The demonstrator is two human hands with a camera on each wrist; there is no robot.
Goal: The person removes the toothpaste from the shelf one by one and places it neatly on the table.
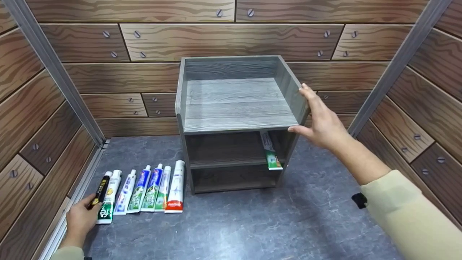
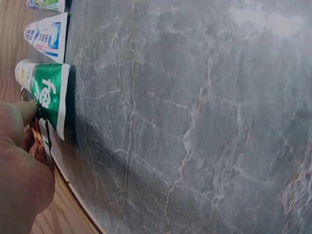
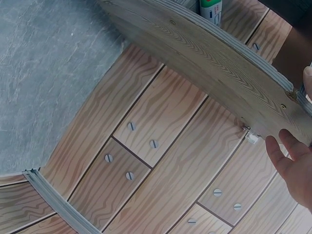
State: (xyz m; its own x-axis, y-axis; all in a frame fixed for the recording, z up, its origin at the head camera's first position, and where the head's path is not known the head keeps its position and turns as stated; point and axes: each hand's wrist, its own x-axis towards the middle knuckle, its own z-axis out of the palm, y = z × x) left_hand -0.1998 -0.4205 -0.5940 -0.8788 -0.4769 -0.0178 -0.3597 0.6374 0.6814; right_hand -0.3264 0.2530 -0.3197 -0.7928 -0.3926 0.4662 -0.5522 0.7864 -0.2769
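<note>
My left hand (image 1: 81, 218) pinches a slim black toothpaste tube (image 1: 103, 187) at the left end of a row of tubes. Right beside it lies a white and green tube (image 1: 107, 211), close to my fingers; in the left wrist view its green end (image 2: 51, 92) shows beside the thumb. My right hand (image 1: 326, 124) is spread at the right side wall of a grey wooden shelf unit (image 1: 238, 104), fingers near its rim and thumb by the front edge. A green and white tube (image 1: 273, 159) lies on the middle shelf at the right, its end over the front edge.
Several more toothpaste tubes lie side by side left of the unit, among them a white and red tube (image 1: 177, 187) nearest it. Wood-patterned walls (image 1: 231, 41) and metal corner posts (image 1: 59, 76) enclose the grey marbled floor (image 1: 231, 227).
</note>
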